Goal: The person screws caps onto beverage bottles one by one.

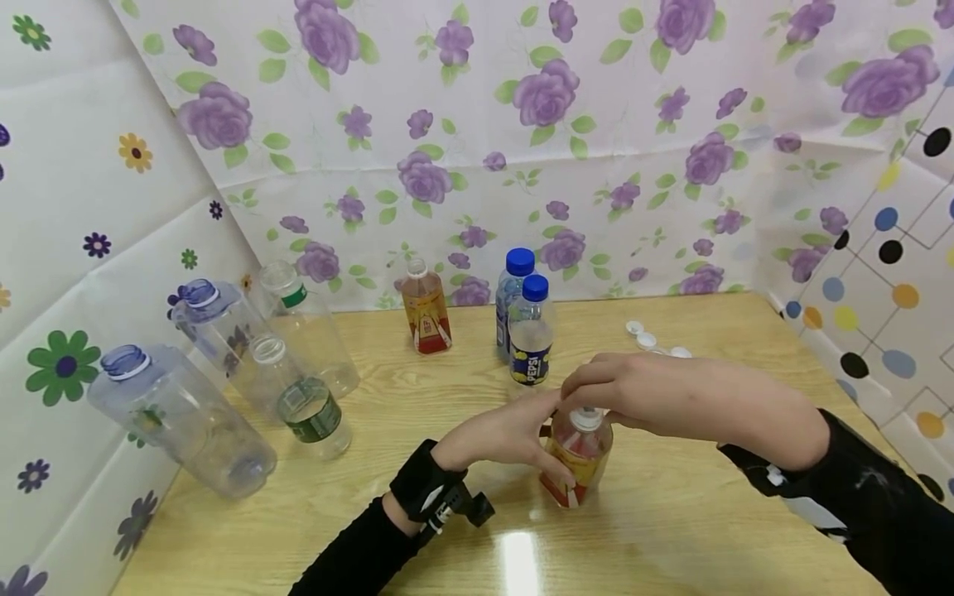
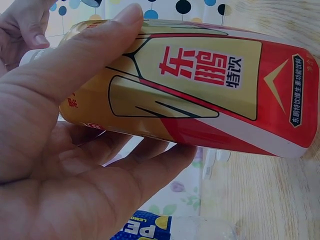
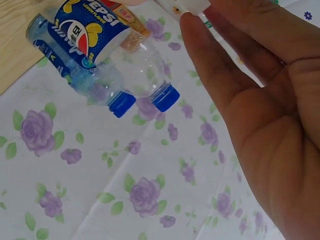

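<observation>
A drink bottle with a red and gold label stands on the table in front of me. My left hand grips its body, thumb across the label and fingers behind, as the left wrist view shows. Over the bottle's top is my right hand, its fingertips pinching the white cap. Just behind the hands stand two bottles with blue caps; the nearer one bears a Pepsi label, and the other bottle is partly hidden by it.
Another red and gold bottle, capless, stands near the back wall. At the left are several clear bottles, among them a large bluish bottle and a small green-labelled bottle. Loose white caps lie at the back right of the wooden table.
</observation>
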